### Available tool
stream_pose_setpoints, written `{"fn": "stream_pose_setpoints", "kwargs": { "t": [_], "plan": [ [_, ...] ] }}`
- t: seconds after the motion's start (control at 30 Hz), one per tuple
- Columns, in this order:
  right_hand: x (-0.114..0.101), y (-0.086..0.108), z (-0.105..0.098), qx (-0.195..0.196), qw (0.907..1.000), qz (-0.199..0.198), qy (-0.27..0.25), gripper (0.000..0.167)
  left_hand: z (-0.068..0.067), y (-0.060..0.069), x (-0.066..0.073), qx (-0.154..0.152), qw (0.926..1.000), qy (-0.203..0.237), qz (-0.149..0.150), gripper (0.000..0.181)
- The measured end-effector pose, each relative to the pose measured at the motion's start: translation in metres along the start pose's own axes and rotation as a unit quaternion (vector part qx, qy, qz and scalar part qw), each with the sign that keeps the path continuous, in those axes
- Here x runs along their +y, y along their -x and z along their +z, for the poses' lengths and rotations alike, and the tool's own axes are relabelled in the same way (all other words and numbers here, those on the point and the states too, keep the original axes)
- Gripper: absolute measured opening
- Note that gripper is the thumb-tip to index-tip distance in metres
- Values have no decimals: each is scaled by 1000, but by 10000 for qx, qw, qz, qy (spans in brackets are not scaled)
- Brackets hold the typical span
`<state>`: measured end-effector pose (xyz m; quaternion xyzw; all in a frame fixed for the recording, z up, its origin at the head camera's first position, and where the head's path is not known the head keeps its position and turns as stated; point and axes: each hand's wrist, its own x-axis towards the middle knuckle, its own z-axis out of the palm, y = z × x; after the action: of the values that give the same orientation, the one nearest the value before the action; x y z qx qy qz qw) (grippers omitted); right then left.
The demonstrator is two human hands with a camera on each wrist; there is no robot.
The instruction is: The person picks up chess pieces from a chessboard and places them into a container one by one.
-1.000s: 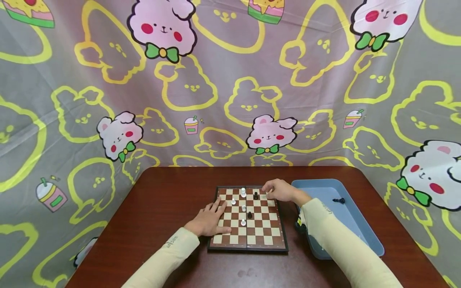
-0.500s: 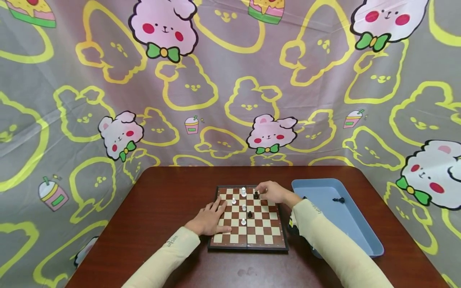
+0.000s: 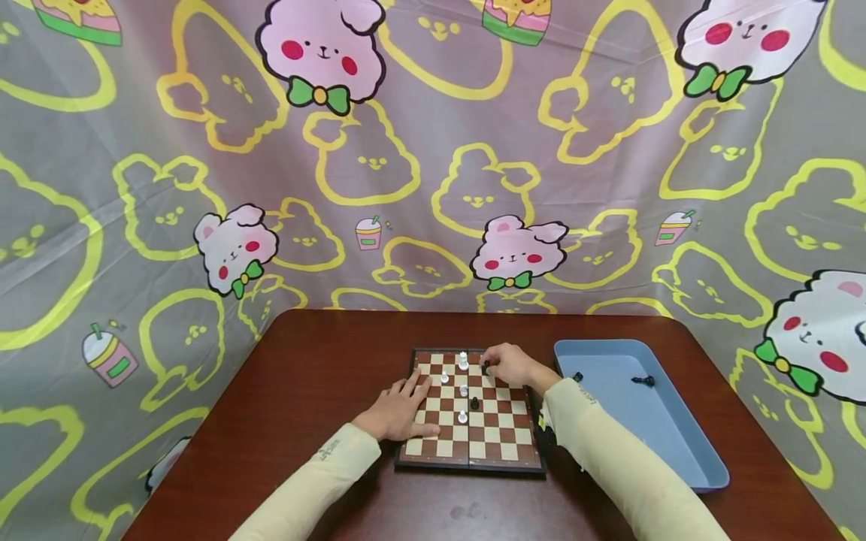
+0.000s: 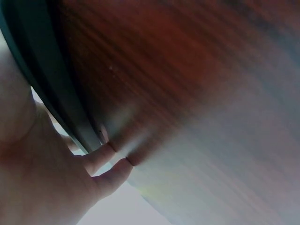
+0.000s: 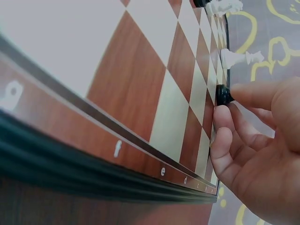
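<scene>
A chessboard [image 3: 497, 451] lies on the table. My left hand [image 3: 398, 411] rests on its left edge with fingers spread. At the far side, my right hand [image 3: 509, 364] pinches a black chess piece [image 5: 223, 95] between thumb and fingers; its base appears on or just above the board, and its upper part is hidden. Left of that hand stands a tall white chess piece [image 3: 463, 361]. Nearer stand a white pawn [image 3: 444, 378], another small white piece [image 3: 463, 391], a black pawn [image 3: 474, 403] and a second white pawn [image 3: 463, 416].
A blue-grey tray [image 3: 676, 443] sits right of the board, under the right forearm. In it lie a black chess piece [image 3: 644, 381] on its side and another dark piece [image 3: 578, 376]. A patterned curtain [image 3: 419, 150] rises behind the brown table [image 3: 325, 353].
My right hand has moved left from the board's far right corner to the black piece and taken hold of it. The left hand stays on the board's edge.
</scene>
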<state>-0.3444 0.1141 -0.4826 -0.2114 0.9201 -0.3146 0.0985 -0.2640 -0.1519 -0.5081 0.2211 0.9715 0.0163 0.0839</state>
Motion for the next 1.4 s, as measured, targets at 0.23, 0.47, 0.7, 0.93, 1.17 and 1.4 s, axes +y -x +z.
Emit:
{"fn": "stream_pose_setpoints", "kwargs": {
  "t": [0.23,0.47,0.7,0.93,1.17,1.4],
  "plan": [
    [5,0,1,101,9999,42,92,15,0,-2,2,7,10000,-27,33,96],
    [7,4,1,151,9999,-64,18,16,-1,0,1,-56,9999,67,59,97],
    [8,8,-6,137,9997,-174,-39,15,-3,3,-3,-16,9999,137,80,97],
    [3,20,-24,152,9987,-494,56,19,-4,3,-4,-33,9998,189,37,98],
    [5,31,-41,289,9979,-572,89,18,-3,2,-2,-42,9998,194,60,98],
    [15,44,-55,431,9983,-385,74,18,-3,1,-1,-60,9998,175,57,98]
  ]
}}
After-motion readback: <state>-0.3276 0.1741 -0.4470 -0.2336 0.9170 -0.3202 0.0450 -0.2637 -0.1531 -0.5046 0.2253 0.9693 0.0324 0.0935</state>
